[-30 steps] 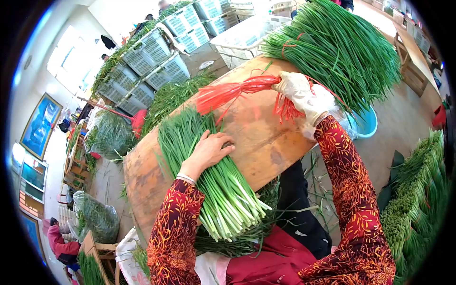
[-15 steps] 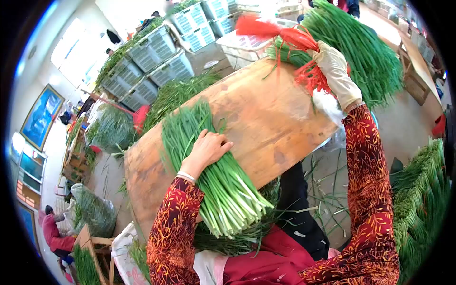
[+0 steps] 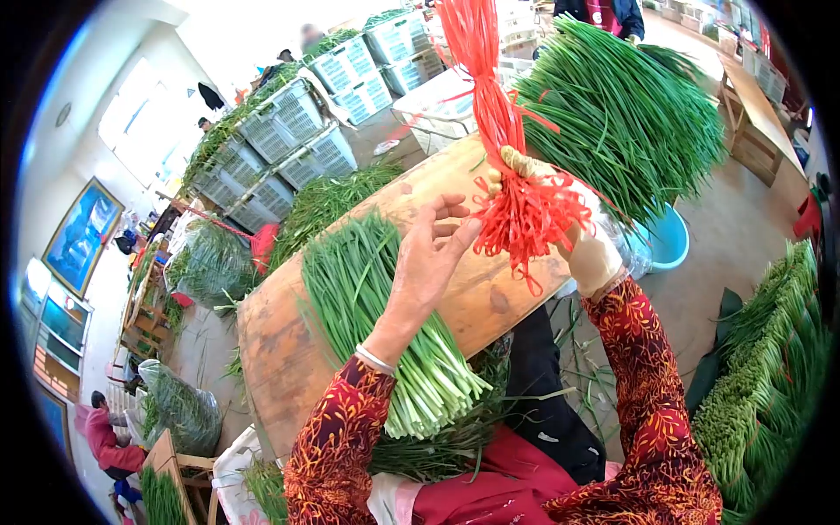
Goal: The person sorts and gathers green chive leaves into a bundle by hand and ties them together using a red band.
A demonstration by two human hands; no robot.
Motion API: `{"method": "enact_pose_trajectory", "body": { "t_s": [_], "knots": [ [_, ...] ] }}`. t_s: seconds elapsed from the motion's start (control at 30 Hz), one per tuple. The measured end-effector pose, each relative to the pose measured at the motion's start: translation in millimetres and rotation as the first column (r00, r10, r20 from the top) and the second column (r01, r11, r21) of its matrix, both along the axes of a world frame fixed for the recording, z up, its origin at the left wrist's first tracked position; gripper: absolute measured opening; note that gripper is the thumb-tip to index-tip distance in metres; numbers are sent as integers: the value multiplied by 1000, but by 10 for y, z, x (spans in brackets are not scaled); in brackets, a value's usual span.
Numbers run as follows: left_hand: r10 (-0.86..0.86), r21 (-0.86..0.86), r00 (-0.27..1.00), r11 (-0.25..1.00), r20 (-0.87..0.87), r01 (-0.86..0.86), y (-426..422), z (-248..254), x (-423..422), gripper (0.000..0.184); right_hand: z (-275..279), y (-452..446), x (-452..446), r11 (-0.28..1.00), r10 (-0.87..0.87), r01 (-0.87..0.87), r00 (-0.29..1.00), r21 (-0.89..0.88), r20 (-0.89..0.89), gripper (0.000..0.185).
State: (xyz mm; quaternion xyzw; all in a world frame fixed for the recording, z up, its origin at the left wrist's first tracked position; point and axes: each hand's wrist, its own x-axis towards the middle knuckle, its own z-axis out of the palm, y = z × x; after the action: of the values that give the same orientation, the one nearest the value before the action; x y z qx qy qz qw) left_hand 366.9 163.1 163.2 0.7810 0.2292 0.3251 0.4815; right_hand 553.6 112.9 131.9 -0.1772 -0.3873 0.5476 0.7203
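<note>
A bundle of long green stalks with pale ends (image 3: 394, 324) lies across the left part of the wooden board (image 3: 276, 350). Above it my bare left hand (image 3: 429, 258) is raised, thumb and fingers apart, nothing held, close beside the red strips. My gloved right hand (image 3: 551, 197) grips a bunch of red plastic strips (image 3: 499, 96) near its knotted, looped end. The long strands extend up past the top edge of the view. A larger green bundle (image 3: 626, 114) rests at the board's far right corner.
A blue basin (image 3: 667, 238) stands on the floor at the right. Stacked plastic crates (image 3: 284, 118) are at the back left. Many green bundles (image 3: 770, 385) are piled at the lower right. One person (image 3: 109, 437) sits at lower left; another (image 3: 604, 13) stands beyond the large bundle.
My left hand has lifted off the stalks and moved up and right, its fingers spreading. My right hand has brought the red strips back toward it, and they now hang upright in view.
</note>
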Motion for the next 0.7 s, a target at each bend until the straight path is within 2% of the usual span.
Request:
{"method": "enact_pose_trajectory", "body": {
  "t_s": [0.07,0.13,0.2,0.23,0.33,0.37,0.47,0.5,0.57,0.6,0.63,0.7],
  "knots": [
    [44,40,999,998,-24,-43,17,10,14,40,70,-44,-74,999,23,-23,1000,-39,10,46],
    [62,33,997,998,-49,-60,34,32,28,35,8,82,-66,974,209,-220,965,-56,-161,45],
    [33,96,999,995,-35,-29,31,33,16,26,-14,7,-140,981,176,-187,965,-42,-192,44],
    [40,120,999,992,-8,-39,14,32,14,25,36,-16,-181,985,133,-149,977,-86,-166,36],
    [18,241,1000,970,7,-19,-54,24,-29,23,11,-8,-228,973,-61,38,994,-228,-95,27],
    [4,291,1000,957,-2,-3,-78,24,-42,23,18,-1,-272,969,-119,95,988,-226,-97,24],
    [53,247,998,968,-35,-43,-131,33,-80,24,-31,-11,-231,983,-41,15,990,-184,-136,31],
    [69,259,997,964,-23,-60,-123,35,-94,23,-14,17,-243,983,25,-60,979,-172,-200,31],
    [92,279,996,956,0,-89,-89,23,-93,21,7,-26,-300,975,-4,-41,979,-219,-202,26],
    [92,206,995,974,46,-99,-69,6,-99,21,44,-52,-333,970,-25,-24,979,-242,-200,25],
    [85,129,992,987,91,-96,-47,-19,-110,21,5,-16,-326,962,-79,46,991,-268,-111,25],
    [51,-77,980,996,190,-37,-74,-19,-107,21,-67,12,-315,967,11,-42,992,-251,-123,25]
  ]
}}
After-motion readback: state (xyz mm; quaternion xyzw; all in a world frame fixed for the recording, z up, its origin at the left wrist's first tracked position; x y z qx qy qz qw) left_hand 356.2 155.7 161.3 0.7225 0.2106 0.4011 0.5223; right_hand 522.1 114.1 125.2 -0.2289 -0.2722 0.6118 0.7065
